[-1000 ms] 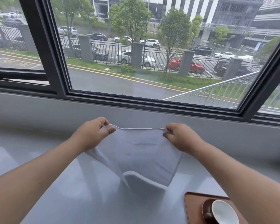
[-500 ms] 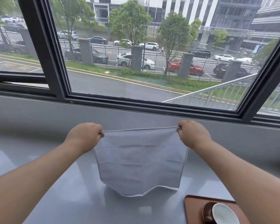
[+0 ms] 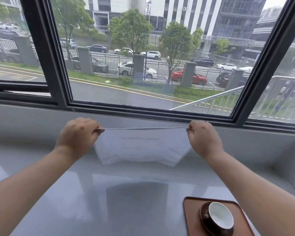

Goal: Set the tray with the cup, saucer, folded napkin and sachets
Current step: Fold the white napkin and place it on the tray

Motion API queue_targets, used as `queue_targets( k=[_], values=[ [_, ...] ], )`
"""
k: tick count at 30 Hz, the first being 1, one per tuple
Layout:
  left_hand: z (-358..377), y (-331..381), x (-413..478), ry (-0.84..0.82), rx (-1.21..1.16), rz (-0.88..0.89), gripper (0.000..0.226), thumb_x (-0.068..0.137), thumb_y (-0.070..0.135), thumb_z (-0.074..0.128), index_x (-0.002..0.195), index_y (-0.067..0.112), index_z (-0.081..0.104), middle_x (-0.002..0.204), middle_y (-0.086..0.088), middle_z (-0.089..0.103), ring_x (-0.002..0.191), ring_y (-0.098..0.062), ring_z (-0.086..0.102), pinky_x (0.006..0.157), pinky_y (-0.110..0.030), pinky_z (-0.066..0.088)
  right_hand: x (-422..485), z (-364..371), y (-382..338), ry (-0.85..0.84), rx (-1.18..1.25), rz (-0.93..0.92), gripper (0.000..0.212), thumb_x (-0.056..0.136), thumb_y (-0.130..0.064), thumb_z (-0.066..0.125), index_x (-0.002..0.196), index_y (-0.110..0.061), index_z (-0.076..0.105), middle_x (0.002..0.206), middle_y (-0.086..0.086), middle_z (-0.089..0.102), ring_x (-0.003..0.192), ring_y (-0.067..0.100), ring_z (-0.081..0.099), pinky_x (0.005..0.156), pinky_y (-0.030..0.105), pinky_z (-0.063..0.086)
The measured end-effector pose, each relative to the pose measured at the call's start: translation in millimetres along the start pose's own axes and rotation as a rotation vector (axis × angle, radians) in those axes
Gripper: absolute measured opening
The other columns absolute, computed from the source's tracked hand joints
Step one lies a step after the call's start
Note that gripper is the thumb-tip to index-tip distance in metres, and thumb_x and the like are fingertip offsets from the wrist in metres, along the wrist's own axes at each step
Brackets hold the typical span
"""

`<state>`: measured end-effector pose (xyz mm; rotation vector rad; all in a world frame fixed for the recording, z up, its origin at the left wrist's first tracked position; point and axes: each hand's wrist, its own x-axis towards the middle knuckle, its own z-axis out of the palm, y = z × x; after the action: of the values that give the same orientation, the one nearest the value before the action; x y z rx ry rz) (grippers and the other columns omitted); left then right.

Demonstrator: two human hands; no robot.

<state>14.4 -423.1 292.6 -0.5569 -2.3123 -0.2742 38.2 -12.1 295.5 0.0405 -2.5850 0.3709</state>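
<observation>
A pale grey cloth napkin (image 3: 141, 147) hangs in the air, stretched taut between both hands above the counter. My left hand (image 3: 78, 133) pinches its top left corner and my right hand (image 3: 203, 137) pinches its top right corner. The lower edge curls upward, clear of the surface. At the bottom right a brown tray (image 3: 191, 217) lies on the counter. On it a white cup (image 3: 220, 216) sits on a dark brown saucer (image 3: 205, 217). My right forearm covers the tray's right side. No sachets are in view.
The glossy grey counter (image 3: 126, 201) runs back to a low grey wall under a dark-framed window (image 3: 153, 113). The napkin casts a dark reflection on the counter in front of me.
Both hands have moved apart and lifted, pulling the napkin's top edge straight. The cloth has swung away and up, so its bottom edge now hangs higher above the counter.
</observation>
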Motion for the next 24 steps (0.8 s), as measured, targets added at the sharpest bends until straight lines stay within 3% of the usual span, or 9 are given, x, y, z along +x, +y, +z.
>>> queue_targets(
  k=[5, 10, 16, 18, 20, 24],
  values=[
    [-0.2, 22.2, -65.6, -0.073, 0.015, 0.002, 0.039, 0.088, 0.041, 0.052, 0.072, 0.015, 0.077, 0.072, -0.001, 0.076, 0.066, -0.034, 0.067, 0.061, -0.045, 0.053, -68.3, 11.5, 15.3, -0.047, 0.061, -0.044, 0.007, 0.094, -0.010, 0.063, 0.087, -0.012, 0.064, 0.083, 0.004, 0.064, 0.080, 0.030, 0.054, 0.072, 0.045, 0.048],
    [24.3, 45.8, -158.8, -0.269, 0.050, -0.098, 0.041, 0.085, 0.037, 0.043, 0.075, 0.019, 0.078, 0.074, 0.003, 0.074, 0.070, -0.032, 0.066, 0.061, -0.044, 0.053, -165.7, 55.8, 36.2, -0.246, 0.094, -0.089, 0.008, 0.092, -0.010, 0.066, 0.087, -0.016, 0.064, 0.085, 0.001, 0.062, 0.081, 0.028, 0.053, 0.078, 0.042, 0.046],
    [50.2, 70.3, -276.4, -0.641, 0.128, -0.244, 0.013, 0.091, 0.022, 0.073, 0.086, 0.030, 0.082, 0.087, 0.013, 0.077, 0.084, -0.022, 0.068, 0.073, -0.040, 0.055, -282.6, 108.5, 60.3, -0.527, 0.062, -0.171, 0.009, 0.097, -0.025, 0.056, 0.089, -0.025, 0.059, 0.086, -0.007, 0.057, 0.084, 0.019, 0.051, 0.071, 0.032, 0.042],
    [55.5, 77.2, -310.3, -0.810, 0.112, -0.291, 0.019, 0.100, 0.033, 0.059, 0.099, 0.037, 0.078, 0.101, 0.019, 0.074, 0.098, -0.012, 0.062, 0.084, -0.031, 0.050, -310.6, 120.4, 68.5, -0.623, 0.053, -0.171, 0.012, 0.099, -0.028, 0.048, 0.092, -0.028, 0.058, 0.089, -0.009, 0.058, 0.086, 0.017, 0.051, 0.071, 0.032, 0.042],
    [56.5, 85.4, -335.4, -0.929, 0.073, -0.364, 0.025, 0.102, 0.039, 0.050, 0.105, 0.040, 0.075, 0.105, 0.021, 0.070, 0.102, -0.005, 0.058, 0.084, -0.025, 0.046, -329.7, 127.5, 75.4, -0.702, 0.035, -0.166, 0.015, 0.099, -0.030, 0.043, 0.092, -0.029, 0.056, 0.091, -0.009, 0.059, 0.088, 0.017, 0.051, 0.071, 0.033, 0.043],
    [56.0, 98.0, -356.2, -1.070, 0.043, -0.479, 0.024, 0.102, 0.045, 0.048, 0.092, 0.039, 0.069, 0.100, 0.017, 0.070, 0.098, -0.005, 0.058, 0.082, -0.025, 0.049, -335.9, 130.9, 83.6, -0.767, 0.014, -0.148, 0.015, 0.098, -0.031, 0.042, 0.090, -0.028, 0.055, 0.089, -0.008, 0.062, 0.088, 0.018, 0.053, 0.067, 0.036, 0.043]
  ],
)
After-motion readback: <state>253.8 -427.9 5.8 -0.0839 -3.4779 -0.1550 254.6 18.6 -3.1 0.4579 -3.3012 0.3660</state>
